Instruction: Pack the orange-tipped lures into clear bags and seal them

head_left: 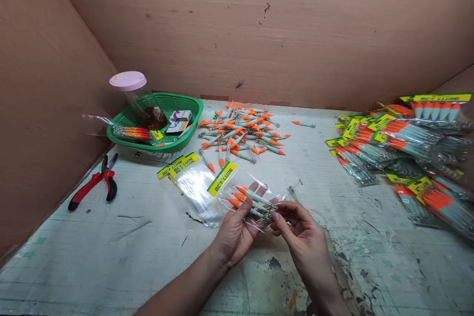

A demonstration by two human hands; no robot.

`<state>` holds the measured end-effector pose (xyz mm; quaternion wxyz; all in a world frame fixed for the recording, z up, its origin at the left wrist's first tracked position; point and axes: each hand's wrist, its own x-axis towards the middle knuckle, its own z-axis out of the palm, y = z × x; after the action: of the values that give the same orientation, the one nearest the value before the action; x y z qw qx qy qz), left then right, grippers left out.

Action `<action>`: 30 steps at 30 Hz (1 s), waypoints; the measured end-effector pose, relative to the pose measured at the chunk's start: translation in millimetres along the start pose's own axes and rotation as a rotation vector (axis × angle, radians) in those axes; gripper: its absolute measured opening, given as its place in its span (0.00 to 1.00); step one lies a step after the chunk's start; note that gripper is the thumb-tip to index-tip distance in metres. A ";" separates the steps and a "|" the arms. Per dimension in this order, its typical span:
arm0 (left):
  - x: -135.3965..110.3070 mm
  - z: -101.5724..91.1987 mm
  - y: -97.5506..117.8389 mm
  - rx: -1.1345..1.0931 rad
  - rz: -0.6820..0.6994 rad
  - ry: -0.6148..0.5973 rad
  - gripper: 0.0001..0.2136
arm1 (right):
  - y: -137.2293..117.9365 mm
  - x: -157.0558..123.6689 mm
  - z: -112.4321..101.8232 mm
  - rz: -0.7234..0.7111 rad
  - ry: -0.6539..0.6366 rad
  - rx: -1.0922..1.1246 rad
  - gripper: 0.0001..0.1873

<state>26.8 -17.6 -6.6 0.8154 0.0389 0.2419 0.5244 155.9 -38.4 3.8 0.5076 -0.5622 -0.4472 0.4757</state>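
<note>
My left hand [237, 237] is closed around a clear plastic bag [237, 177] with a yellow and green header. Several squid jigs [255, 197], pale with orange tips, lie at the bag, under my left thumb; I cannot tell how far inside they are. My right hand [301, 232] pinches at their metal hook ends, thumb and forefinger together. Partly hidden behind that hand is another jig [292, 191], its hooks showing. Just left of the held bag, several flat bags [194, 185] with the same header lie overlapped on the table.
A loose heap of squid jigs [244, 131] covers the back middle. Filled packs [392, 138] are piled at the right. A green basket [155, 147] at the left holds a pink-lidded cup [129, 80], a small box and a pack; red-handled pliers [94, 182] lie before it. Board walls surround the table.
</note>
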 end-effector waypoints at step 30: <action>-1.3 -0.1 -1.8 0.010 0.012 -0.032 0.26 | 12.3 -5.3 12.0 -0.063 0.040 0.057 0.10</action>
<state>27.8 -19.5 -6.8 0.8159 0.0530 0.2312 0.5273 143.4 -42.9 -8.4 0.5470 -0.5425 -0.4408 0.4606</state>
